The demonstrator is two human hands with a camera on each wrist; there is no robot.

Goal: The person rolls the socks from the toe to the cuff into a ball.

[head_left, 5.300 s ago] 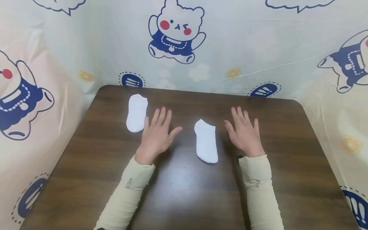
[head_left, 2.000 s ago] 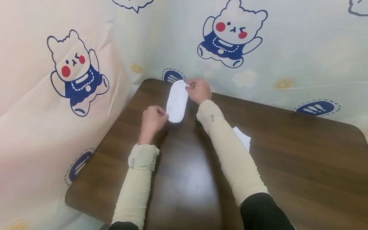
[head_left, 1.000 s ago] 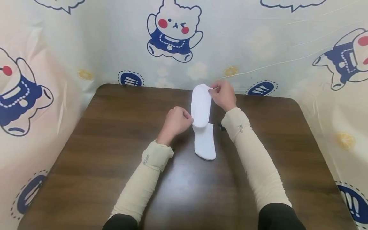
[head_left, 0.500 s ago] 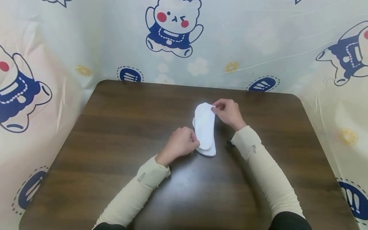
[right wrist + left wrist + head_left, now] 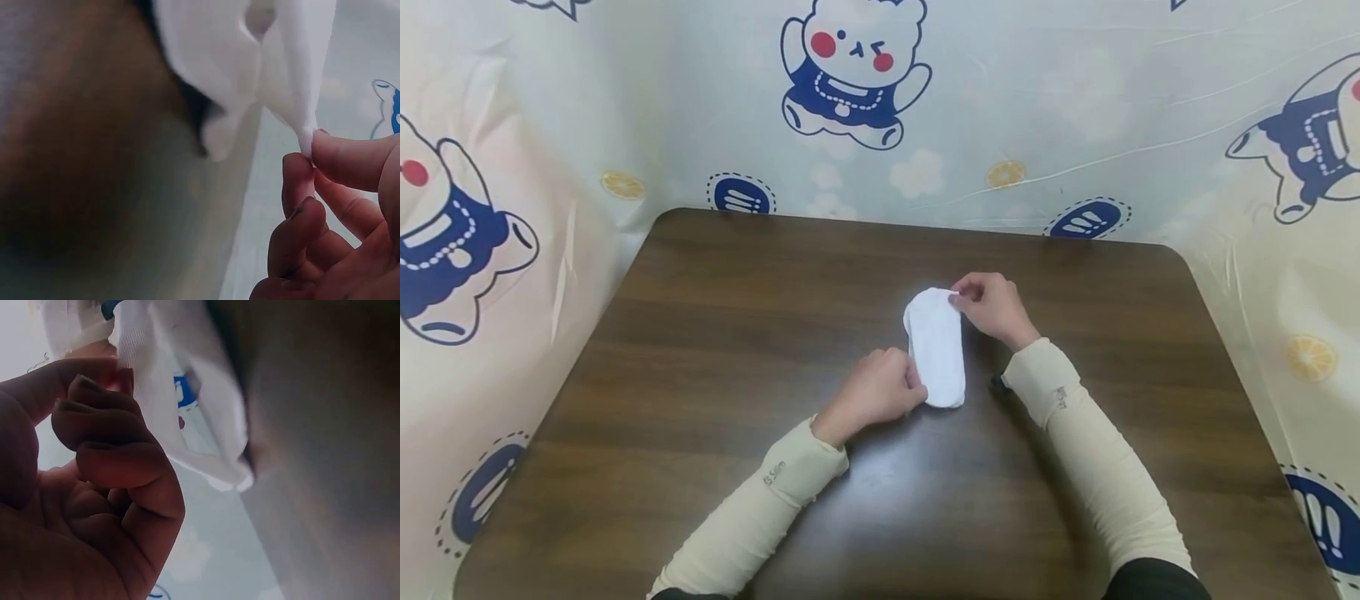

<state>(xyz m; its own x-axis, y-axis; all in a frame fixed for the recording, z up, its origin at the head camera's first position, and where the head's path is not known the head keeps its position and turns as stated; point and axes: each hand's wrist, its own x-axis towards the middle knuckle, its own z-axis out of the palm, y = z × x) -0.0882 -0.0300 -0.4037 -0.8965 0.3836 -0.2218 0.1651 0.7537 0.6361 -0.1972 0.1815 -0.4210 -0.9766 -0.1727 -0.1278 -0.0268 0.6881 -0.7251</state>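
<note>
A white ankle sock point(image 5: 937, 346) lies over a second white ankle sock point(image 5: 907, 320), which shows only as a narrow strip along the left side in the head view. At the near left end, my left hand point(image 5: 880, 387) pinches the upper sock between thumb and forefinger, its other fingers curled. My right hand point(image 5: 996, 308) pinches the upper sock's far right corner. In the right wrist view, thumb and fingertip squeeze a gathered tip of the upper sock point(image 5: 301, 75). From the left wrist view, a gap shows between the layers of white fabric point(image 5: 147, 381).
Both socks are near the middle of a dark brown wooden table point(image 5: 700, 333) with rounded corners. A pale curtain point(image 5: 1030, 100) printed with cartoon bears hangs behind the table and on both sides.
Both hands brought the upper sock from the table's far left to above the second sock, then lowered it and drew it slightly nearer, so the two now almost line up.
</note>
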